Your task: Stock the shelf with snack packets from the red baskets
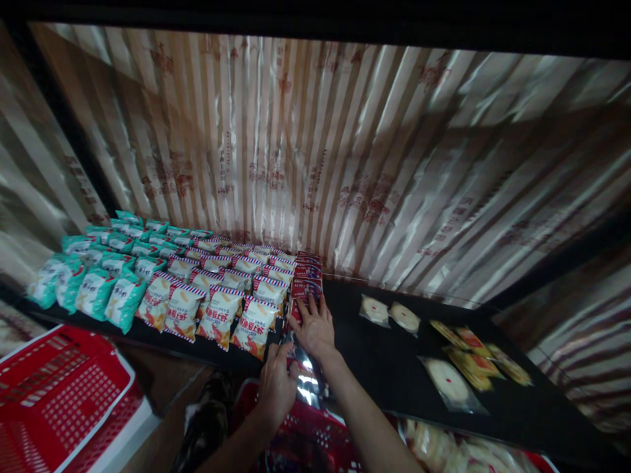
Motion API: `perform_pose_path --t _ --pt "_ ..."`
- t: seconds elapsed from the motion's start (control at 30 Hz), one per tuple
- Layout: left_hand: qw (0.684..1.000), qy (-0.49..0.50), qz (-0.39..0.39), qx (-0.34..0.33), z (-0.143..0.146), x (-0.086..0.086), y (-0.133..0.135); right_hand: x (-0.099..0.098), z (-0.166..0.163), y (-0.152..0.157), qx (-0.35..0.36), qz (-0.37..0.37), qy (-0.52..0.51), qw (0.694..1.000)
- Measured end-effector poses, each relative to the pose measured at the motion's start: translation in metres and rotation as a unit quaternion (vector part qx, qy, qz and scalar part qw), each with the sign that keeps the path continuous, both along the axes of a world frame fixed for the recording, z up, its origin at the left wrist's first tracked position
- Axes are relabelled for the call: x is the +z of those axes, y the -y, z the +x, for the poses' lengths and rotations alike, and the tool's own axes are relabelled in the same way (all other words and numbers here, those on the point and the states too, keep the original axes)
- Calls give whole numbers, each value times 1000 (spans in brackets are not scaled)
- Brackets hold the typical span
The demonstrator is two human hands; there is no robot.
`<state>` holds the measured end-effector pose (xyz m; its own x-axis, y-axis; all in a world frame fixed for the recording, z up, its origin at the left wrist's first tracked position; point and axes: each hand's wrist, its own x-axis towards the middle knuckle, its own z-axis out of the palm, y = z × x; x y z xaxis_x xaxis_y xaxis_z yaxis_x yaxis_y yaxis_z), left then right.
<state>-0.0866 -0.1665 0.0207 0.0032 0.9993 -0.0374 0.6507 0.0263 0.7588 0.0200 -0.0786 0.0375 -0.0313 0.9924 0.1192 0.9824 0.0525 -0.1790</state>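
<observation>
A row of red snack packets (306,287) runs back across the black shelf. On the nearer packets rests my right hand (315,332), palm down with its fingers spread. My left hand (277,381) is just in front at the shelf edge. Its fingers are curled against the near end of a red packet, which is mostly hidden by both hands. To the left of that row stand white and orange snack bags (217,315) with striped tops, several rows deep. Beneath my hands is a red basket (320,427) with shiny, dark packets in it.
Teal snack bags (123,299) stand at the shelf's left end. Flat round packs (446,381) and yellow packs (473,358) lie on the black shelf (365,355) to the right. Another red basket (64,387) is at lower left. Printed plastic sheeting (296,144) hangs behind.
</observation>
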Motion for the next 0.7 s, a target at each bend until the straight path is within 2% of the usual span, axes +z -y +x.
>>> perform_pose_path --t 0.37,0.7 --pt "989 -147 -19 -27 3 6 2 -13 2 0 -9 -18 -8 1000" --pt "983 -182 13 -7 4 12 6 -9 1 -3 -13 -57 11 998"
